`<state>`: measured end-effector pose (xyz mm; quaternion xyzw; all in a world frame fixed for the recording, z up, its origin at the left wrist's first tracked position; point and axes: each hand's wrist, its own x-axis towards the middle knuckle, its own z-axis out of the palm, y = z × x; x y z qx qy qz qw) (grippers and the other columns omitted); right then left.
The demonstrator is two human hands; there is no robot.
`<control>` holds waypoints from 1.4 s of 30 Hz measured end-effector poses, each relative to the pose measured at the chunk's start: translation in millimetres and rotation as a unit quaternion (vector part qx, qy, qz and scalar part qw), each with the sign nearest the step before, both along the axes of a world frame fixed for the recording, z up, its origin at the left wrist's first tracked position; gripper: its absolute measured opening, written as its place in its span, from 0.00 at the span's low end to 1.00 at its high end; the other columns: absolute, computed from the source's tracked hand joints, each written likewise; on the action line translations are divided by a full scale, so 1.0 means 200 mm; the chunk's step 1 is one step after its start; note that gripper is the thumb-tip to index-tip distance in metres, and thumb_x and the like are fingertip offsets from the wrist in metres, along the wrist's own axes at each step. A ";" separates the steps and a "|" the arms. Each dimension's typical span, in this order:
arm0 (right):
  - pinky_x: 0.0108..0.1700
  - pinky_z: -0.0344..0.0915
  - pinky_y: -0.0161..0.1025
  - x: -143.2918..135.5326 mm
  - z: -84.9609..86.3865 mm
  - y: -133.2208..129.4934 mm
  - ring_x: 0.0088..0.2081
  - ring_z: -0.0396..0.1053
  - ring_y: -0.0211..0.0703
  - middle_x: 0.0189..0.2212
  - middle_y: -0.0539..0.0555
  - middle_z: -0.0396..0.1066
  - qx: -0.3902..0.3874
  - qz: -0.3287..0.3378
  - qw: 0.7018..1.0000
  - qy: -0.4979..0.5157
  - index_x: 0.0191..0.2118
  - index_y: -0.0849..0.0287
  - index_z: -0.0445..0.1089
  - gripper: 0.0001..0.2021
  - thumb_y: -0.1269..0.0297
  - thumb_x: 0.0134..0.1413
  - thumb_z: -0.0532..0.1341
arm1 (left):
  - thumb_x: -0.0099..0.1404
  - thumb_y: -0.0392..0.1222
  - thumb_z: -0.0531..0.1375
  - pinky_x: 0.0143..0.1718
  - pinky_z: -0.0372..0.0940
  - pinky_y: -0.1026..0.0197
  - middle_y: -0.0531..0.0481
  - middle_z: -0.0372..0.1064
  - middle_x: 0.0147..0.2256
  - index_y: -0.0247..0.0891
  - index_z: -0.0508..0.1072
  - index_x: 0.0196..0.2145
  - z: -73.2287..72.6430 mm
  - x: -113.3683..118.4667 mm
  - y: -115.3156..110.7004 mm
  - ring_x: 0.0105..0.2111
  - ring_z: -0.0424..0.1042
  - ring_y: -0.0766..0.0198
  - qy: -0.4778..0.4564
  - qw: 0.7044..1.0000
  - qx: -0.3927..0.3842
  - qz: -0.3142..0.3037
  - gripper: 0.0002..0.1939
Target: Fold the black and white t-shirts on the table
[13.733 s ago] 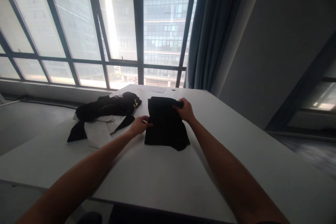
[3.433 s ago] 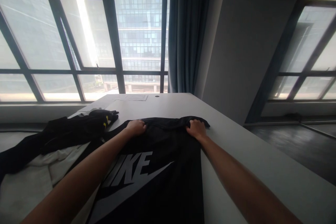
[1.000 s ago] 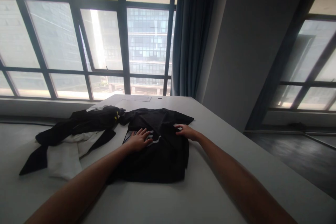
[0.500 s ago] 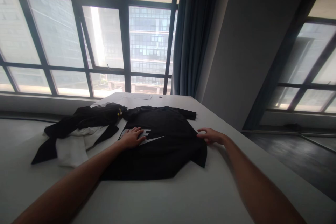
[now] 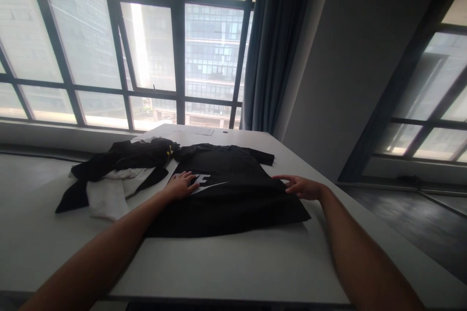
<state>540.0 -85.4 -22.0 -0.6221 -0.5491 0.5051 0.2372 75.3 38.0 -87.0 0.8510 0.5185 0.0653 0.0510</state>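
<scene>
A black shirt with pale lettering and a swoosh print lies spread over the white table, its lower right corner reaching out past the rest. My left hand rests on the print with its fingers spread, holding nothing. At the right edge of the shirt is my right hand, its index finger stretched out to the left. The thumb and other fingers of that hand are bent at the cloth edge; whether they pinch it cannot be made out.
Left of the shirt lies a heap of black clothes with a white garment under it. A sheet of paper is near the far table edge. Beyond stand large windows and a dark curtain.
The shirt's lower right part, folded in before, now extends outward to the right. My right hand has moved slightly right. The view has tilted down, showing the table's near edge.
</scene>
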 end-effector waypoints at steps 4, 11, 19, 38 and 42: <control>0.32 0.69 0.34 0.08 -0.07 0.06 0.29 0.72 0.39 0.35 0.57 0.76 -0.015 -0.080 0.992 -0.095 0.59 0.59 0.65 0.30 0.69 0.48 0.65 | 0.67 0.65 0.46 0.63 0.42 0.39 0.41 0.44 0.68 0.44 0.57 0.66 0.02 -0.03 0.00 0.68 0.44 0.46 -0.004 1.000 -0.018 -0.018 0.36; 0.52 0.66 0.42 -0.09 -0.19 0.23 0.50 0.70 0.48 0.51 0.60 0.72 0.258 -0.062 0.932 -0.247 0.49 0.61 0.74 0.17 0.66 0.53 0.63 | 0.58 0.68 0.58 0.65 0.44 0.45 0.45 0.44 0.69 0.47 0.58 0.65 0.05 -0.09 0.00 0.68 0.44 0.46 -0.012 0.991 -0.058 -0.117 0.43; 0.60 0.58 0.44 -0.19 -0.17 0.20 0.56 0.67 0.51 0.54 0.55 0.71 0.224 0.022 0.928 -0.299 0.46 0.56 0.77 0.15 0.64 0.50 0.65 | 0.53 0.69 0.61 0.62 0.50 0.47 0.46 0.51 0.67 0.49 0.63 0.62 0.13 -0.05 -0.06 0.65 0.50 0.45 0.014 0.989 -0.081 -0.120 0.43; 0.64 0.52 0.46 -0.10 -0.26 0.25 0.62 0.60 0.52 0.62 0.59 0.61 0.221 0.017 0.923 -0.314 0.55 0.61 0.71 0.23 0.60 0.54 0.63 | 0.56 0.71 0.56 0.60 0.55 0.50 0.41 0.56 0.64 0.41 0.65 0.61 0.11 -0.15 0.01 0.61 0.59 0.46 0.006 0.997 -0.017 -0.071 0.43; 0.66 0.50 0.48 -0.09 -0.29 0.27 0.64 0.57 0.52 0.64 0.59 0.59 0.232 0.031 0.910 -0.344 0.58 0.59 0.68 0.25 0.56 0.56 0.60 | 0.52 0.73 0.57 0.56 0.60 0.53 0.42 0.65 0.58 0.43 0.70 0.57 0.16 -0.14 0.00 0.57 0.63 0.46 0.027 0.997 -0.020 -0.066 0.42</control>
